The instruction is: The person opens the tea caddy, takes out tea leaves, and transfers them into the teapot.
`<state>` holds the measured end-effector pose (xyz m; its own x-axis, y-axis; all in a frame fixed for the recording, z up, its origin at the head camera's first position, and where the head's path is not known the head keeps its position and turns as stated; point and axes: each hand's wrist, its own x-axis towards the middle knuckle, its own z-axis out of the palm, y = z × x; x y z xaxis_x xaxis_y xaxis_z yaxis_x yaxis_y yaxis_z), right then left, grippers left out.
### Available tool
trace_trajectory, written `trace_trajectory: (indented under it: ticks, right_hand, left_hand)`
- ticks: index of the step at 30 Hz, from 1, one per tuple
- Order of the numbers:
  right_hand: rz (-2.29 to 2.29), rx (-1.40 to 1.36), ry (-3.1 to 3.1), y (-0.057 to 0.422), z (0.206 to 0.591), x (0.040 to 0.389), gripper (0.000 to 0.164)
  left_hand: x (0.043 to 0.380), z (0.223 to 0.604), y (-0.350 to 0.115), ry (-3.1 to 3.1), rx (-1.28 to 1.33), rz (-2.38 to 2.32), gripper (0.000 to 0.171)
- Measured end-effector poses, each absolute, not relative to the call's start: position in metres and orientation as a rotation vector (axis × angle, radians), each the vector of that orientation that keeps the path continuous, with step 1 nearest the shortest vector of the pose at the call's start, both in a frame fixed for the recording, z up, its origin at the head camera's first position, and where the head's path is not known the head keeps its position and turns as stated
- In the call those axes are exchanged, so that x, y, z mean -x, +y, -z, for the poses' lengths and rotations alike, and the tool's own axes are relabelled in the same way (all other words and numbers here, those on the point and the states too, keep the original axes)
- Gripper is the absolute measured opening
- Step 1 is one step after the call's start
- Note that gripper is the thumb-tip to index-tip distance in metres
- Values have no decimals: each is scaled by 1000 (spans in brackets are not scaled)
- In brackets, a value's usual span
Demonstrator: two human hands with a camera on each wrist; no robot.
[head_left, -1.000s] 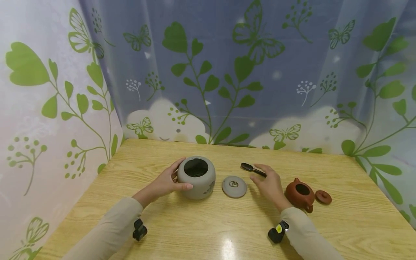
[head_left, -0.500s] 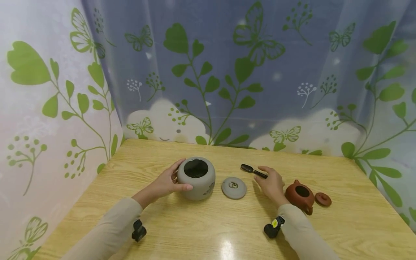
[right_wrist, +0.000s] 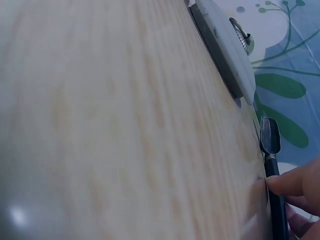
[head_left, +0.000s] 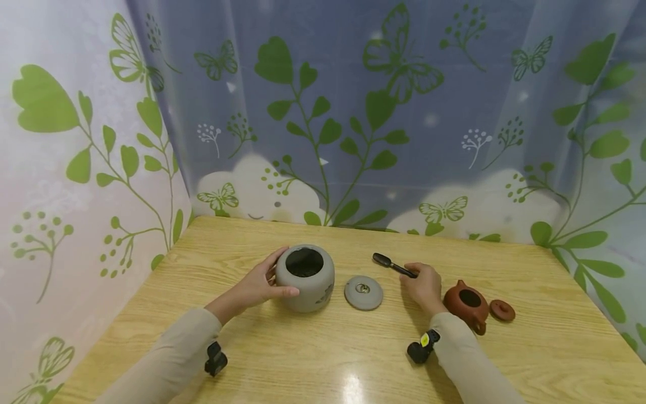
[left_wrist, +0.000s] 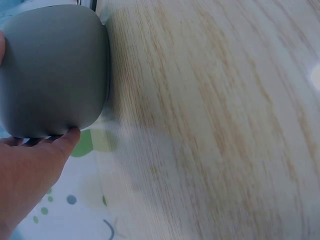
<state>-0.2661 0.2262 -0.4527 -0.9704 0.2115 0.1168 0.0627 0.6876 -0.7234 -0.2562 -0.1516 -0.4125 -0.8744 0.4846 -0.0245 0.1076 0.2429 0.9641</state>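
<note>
My left hand point(head_left: 254, 285) grips the side of a round grey jar point(head_left: 303, 294), thumb in front and fingers behind. The jar stands upright and uncovered, its inside dark. To the right, my right hand point(head_left: 425, 285) pinches the dark handle of a small black scoop-like spoon point(head_left: 382, 260), whose bowl points away to the left. The right wrist view shows the thumb against the handle of this spoon point(right_wrist: 271, 137). Between the hands lies the grey jar lid point(head_left: 364, 300) with a metal ring on top. In the left wrist view the jar point(left_wrist: 55, 70) fills the upper left.
A reddish-brown clay teapot point(head_left: 456, 303), uncovered, stands just right of my right hand. Its small lid point(head_left: 502, 310) lies beside it. Patterned curtains point(head_left: 323, 112) rise behind and along the sides of the wooden table point(head_left: 292, 359).
My right hand has drawn its fingers in and closed on the spoon's handle, moving slightly right along it. The spoon has shifted barely. My left hand and the jar have stayed put.
</note>
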Motion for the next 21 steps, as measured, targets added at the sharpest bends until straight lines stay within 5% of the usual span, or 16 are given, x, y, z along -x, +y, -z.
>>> trace_trajectory:
  ticks: [21]
  right_hand:
    - [-1148, 178, -2686, 224, 452, 268, 21]
  left_hand:
    - [255, 411, -152, 2209, -550, -1658, 101]
